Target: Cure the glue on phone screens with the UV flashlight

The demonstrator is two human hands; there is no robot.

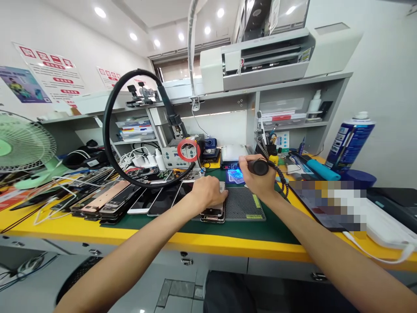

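My left hand [206, 191] is closed over a smartphone [212, 214] that lies on a grey perforated pad [243, 203]. Its fingers curl over the far part of the phone and hide it. A black flashlight [259, 167] with a braided cord [281, 176] sits in my right hand [264, 184], raised above the far right of the pad. Blue light falls on small flat pieces [235, 175] just beyond the pad, to the left of this hand. Several more phones [141, 201] lie in a row left of my left hand.
Below the pad is a green mat [182, 227] on a yellow bench [156, 237]. A black looped hose [107, 117] arches at the left, with a red ring [189, 150] near its end. Phone stacks [110, 202], a green fan [24, 145] and a blue spray can [350, 141] flank the space.
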